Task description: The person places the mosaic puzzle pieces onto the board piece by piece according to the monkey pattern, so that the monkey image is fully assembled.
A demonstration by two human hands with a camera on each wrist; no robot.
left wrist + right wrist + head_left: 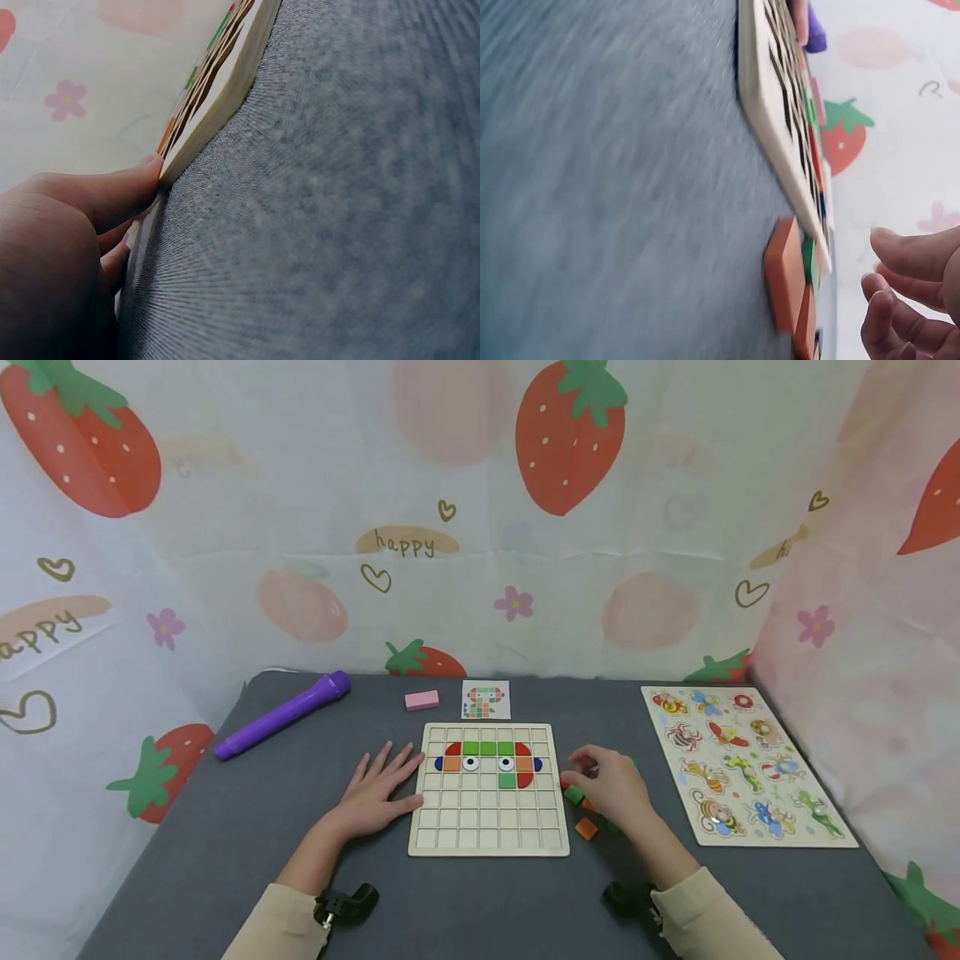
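Note:
A pale wooden grid board (pixel 450 840) lies on the grey table, with coloured pieces and two eye tiles set in its upper rows. My left hand (pixel 378 797) rests at the board's left edge, fingers spread; its thumb (pixel 131 191) touches the board's side in the left wrist view. Just right of the board, my right hand (pixel 618 787) hovers over a small pile of blocks, fingers bent and nothing visible between thumb and fingertips. An orange block (pixel 587 828) and a green block (pixel 573 794) show beside it; the hand hides part of the pile.
Behind the board lie a small pattern card (pixel 486 700) and a pink block (pixel 422 700). A purple microphone-shaped stick (pixel 281 717) sits at the back left. To the right is a board of insect pictures (pixel 738 764). Strawberry-print cloth (pixel 480 602) hangs around the table.

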